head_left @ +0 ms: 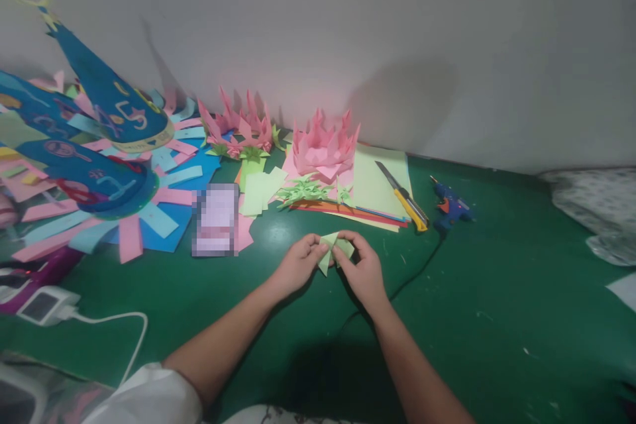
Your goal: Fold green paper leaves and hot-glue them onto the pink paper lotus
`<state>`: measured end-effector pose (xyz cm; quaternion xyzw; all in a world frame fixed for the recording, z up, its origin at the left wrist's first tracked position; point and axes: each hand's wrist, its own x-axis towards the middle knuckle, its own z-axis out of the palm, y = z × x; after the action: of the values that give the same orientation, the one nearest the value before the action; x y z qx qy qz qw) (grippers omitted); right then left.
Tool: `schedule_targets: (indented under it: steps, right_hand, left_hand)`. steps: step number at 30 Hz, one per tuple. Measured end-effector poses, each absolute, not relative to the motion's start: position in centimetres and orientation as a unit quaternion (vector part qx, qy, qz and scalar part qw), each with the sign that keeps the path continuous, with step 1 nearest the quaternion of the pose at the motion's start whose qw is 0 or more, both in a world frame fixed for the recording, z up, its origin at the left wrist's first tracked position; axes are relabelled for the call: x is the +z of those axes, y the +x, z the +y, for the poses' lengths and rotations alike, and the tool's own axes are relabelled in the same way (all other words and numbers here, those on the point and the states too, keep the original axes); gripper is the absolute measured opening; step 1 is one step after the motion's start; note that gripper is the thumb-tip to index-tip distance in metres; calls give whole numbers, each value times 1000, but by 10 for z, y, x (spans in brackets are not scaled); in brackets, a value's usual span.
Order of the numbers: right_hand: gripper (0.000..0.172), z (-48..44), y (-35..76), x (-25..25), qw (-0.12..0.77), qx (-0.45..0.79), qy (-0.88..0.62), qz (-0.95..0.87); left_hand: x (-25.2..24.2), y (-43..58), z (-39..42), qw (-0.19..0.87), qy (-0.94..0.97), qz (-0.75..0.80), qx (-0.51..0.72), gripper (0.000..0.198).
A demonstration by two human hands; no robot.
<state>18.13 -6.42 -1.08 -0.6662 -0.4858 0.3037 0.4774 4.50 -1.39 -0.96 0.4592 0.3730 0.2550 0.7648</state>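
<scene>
A small folded piece of light green paper (pixel 332 248) is held between both hands just above the green table (pixel 497 291). My left hand (pixel 299 264) pinches its left side with closed fingers. My right hand (pixel 362 266) grips its right side, fingers curled over the paper. Behind the hands lie small green folded pieces (pixel 302 191) and a pink paper lotus flower (pixel 324 148).
A second pink paper flower (pixel 238 129) stands by the wall. Coloured paper sheets (pixel 372 189), a yellow utility knife (pixel 403 199) and a blue glue gun (pixel 450 205) with its cord lie at the right. Blue and pink paper decorations (pixel 99 165) fill the left; a white charger (pixel 44 305) sits near the left front.
</scene>
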Motion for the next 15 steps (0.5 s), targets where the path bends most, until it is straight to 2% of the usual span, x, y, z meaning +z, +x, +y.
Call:
schedule_targets:
  steps: [8, 15]
  right_hand:
    - [16, -64, 180, -9, 470, 289, -660, -509]
    - [14, -64, 180, -8, 491, 283, -627, -535]
  left_hand:
    - [-18, 43, -16, 686, 553, 397, 255, 33]
    - [-10, 45, -16, 694, 518, 419, 273, 36]
